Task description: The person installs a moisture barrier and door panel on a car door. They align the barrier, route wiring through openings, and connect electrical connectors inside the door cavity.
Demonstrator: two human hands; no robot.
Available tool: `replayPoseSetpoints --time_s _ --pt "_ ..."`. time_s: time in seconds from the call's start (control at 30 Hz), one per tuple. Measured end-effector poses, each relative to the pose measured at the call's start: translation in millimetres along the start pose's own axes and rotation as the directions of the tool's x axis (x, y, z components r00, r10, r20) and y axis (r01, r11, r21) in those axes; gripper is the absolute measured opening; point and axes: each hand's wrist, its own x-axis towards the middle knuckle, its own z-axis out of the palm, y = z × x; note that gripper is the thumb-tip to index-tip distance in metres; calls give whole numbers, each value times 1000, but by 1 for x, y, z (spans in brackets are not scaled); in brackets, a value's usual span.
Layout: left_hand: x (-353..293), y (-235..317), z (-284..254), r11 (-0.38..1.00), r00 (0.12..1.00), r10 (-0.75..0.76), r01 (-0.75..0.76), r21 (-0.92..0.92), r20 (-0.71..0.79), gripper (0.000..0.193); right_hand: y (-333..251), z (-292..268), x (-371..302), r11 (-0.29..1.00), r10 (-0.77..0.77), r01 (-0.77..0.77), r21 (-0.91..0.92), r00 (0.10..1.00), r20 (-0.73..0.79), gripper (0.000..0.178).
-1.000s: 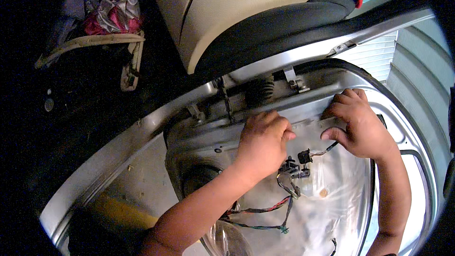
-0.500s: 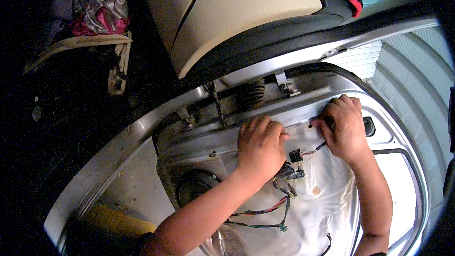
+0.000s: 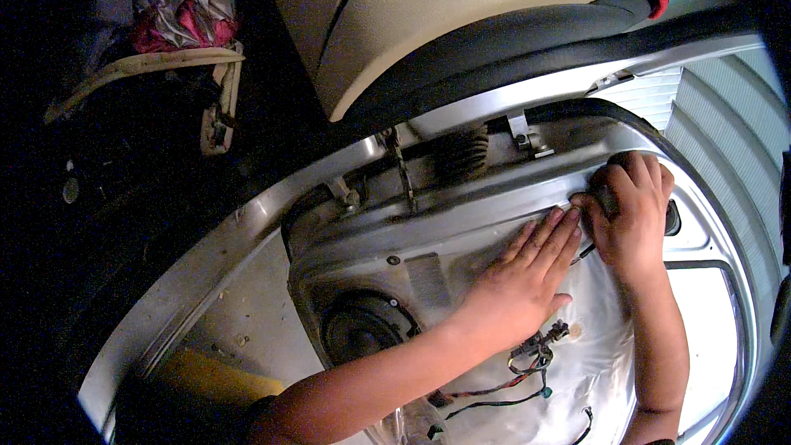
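My left hand (image 3: 527, 284) lies flat on the clear plastic sheet (image 3: 595, 334) that covers the bare metal car door (image 3: 461, 216). Its fingers are stretched out, the tips close to my right thumb. At the door's upper right, my right hand (image 3: 630, 218) is curled, its palm and whatever lies inside hidden. A short dark cable (image 3: 583, 255) comes out below it. Just under my left hand hang wires with black connectors (image 3: 554, 334) over the sheet. A wiring harness (image 3: 503, 386) in dark and red strands runs down from them.
A round black speaker (image 3: 362, 331) sits in the door, left of my left forearm. Beyond the door edge are a ribbed rubber boot (image 3: 463, 152) and a metal hinge bracket (image 3: 527, 138). A beige seat (image 3: 461, 0) stands behind. Ribbed light-blue panels (image 3: 721, 132) are at the right.
My left hand has opened from a curled pose and moved right and down, flat onto the sheet. My right hand stays curled at the door's upper right. The whole view has shifted slightly.
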Motion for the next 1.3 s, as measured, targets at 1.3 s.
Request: replayPoseSetpoints --time_s 1.3 --pt "10 12 -22 997 994 -19 11 76 109 84 -25 -23 -68 994 63 -38 -100 965 256 49"
